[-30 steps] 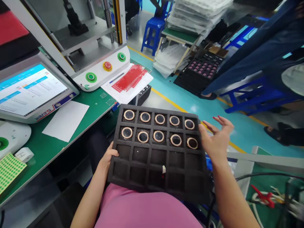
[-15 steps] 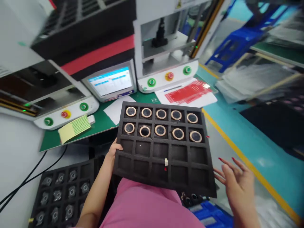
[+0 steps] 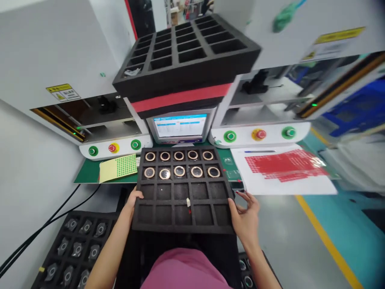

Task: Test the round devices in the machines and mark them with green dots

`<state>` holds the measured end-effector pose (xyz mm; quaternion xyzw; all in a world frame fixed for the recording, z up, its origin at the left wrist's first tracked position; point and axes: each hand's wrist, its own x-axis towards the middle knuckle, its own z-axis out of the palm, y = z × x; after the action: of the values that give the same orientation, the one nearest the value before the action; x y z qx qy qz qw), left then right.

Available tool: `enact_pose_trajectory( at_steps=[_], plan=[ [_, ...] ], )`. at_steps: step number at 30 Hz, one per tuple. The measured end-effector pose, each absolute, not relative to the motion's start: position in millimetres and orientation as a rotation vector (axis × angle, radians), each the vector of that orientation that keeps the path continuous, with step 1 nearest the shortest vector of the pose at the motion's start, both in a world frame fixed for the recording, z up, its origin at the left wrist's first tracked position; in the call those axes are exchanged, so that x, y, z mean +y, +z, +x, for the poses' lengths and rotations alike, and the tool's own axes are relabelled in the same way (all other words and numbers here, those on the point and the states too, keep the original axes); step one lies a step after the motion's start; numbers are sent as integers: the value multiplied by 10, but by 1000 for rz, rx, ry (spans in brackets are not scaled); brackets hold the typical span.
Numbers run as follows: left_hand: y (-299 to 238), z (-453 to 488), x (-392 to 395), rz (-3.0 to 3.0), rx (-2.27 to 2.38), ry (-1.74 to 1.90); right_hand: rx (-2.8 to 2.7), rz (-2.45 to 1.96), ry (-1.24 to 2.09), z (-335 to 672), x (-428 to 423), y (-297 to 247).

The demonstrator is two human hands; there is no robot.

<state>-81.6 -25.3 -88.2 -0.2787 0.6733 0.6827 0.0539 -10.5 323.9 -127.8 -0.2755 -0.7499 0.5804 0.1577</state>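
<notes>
I hold a black foam tray (image 3: 168,222) in front of me, above my lap. Its two far rows carry several copper-rimmed round parts (image 3: 179,171); the near rows are empty except for a small white tag (image 3: 188,202). My left hand (image 3: 132,200) grips the tray's left edge, thumb on top. My right hand (image 3: 245,214) grips the right edge, thumb against the rim and fingers spread beside it.
Ahead is a green bench (image 3: 87,172) with a touchscreen (image 3: 179,126), two presses with green and red buttons (image 3: 112,147), a green-dot sticker sheet (image 3: 118,167) and a red-printed sheet (image 3: 285,166). Stacked foam trays (image 3: 186,52) sit above. A tray of dark parts (image 3: 75,249) lies low left.
My view has swung left from the aisle to face the bench. My right hand, open beside the tray before, now holds its right edge. The tray sits squarely in front of the screen.
</notes>
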Motion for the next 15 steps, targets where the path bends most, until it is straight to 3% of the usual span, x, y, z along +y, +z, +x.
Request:
enact_pose_trajectory(
  at_steps=[8, 15],
  plan=[
    [-1033, -1175, -334, -657, 2205, 1705, -2069, -854, 1622, -380, 3299, -1511],
    [-937, -1064, -323, -654, 2475, 1343, -2081, -1073, 1479, -489, 3332, -1408]
  ],
)
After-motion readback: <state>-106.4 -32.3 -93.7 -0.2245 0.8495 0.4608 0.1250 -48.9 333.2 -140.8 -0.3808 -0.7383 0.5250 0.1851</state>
